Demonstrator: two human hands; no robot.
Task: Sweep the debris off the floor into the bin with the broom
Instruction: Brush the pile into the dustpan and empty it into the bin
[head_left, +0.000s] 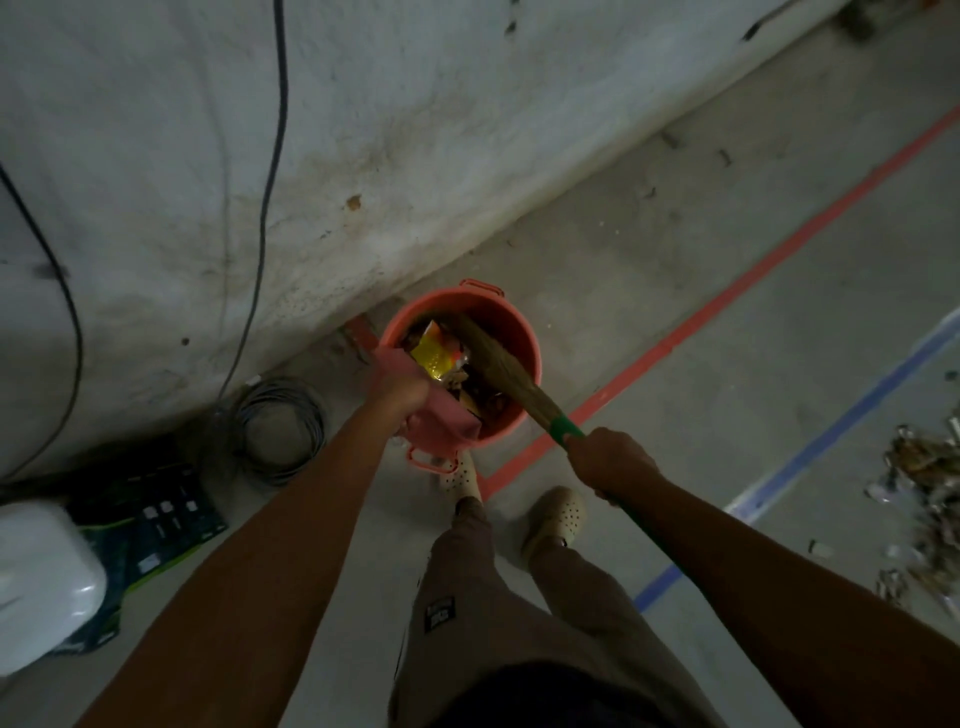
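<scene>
The orange bin (514, 325) stands on the floor (675, 249) close to the foot of the stained white wall (389, 130), between the wall and a red tape line (727, 304) that runs slantwise across the floor. The person's left hand (400, 387) is curled round a pink dustpan (447, 426), which is tilted over the bin's near-left rim. The right hand (610, 460) is wrapped tight round the green handle of the broom (519, 389), just beyond the bin's near-right rim. The broom's straw-coloured bristles reach down inside the bin and lie against the rubbish there. A yellow wrapper (435, 358) lies on top of the brown scraps in the bin, beside the bristles. A pile of debris (930, 499) lies well apart at the right edge of the floor, past a blue tape line (857, 410). The person's feet, in cream perforated shoes (556, 517), stand just this side of the bin, one of them touching the red line's corner. To the left of the bin a grey coil of cable (278, 431) lies by the wall. Nearer the left edge of the floor are a dark printed box (150, 506) and a white container (41, 587). Whether the dustpan touches the rim cannot be told.
</scene>
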